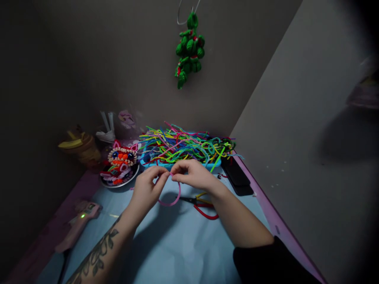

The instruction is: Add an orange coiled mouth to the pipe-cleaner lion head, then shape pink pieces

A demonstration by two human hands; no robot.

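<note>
A pink pipe cleaner (179,192) is bent into a loop that hangs below my fingertips, above the blue tabletop. My left hand (149,184) pinches it between thumb and forefinger. Close beside it, my right hand (191,173) pinches the pipe cleaner too, and the fingertips of both hands almost meet. A short pink end sticks out to the left of my left hand. Behind and below my right wrist lie scissors (204,203) with one red and one yellow handle, partly hidden by my forearm.
A blue tray (217,163) heaped with many-coloured pipe cleaners (183,144) stands at the back. Left of it, a bowl (130,179) holds a fuzzy orange-and-red figure (121,157). A pink glue gun (78,228) lies left, a black phone (237,177) right. Green decoration (191,49) hangs on the wall.
</note>
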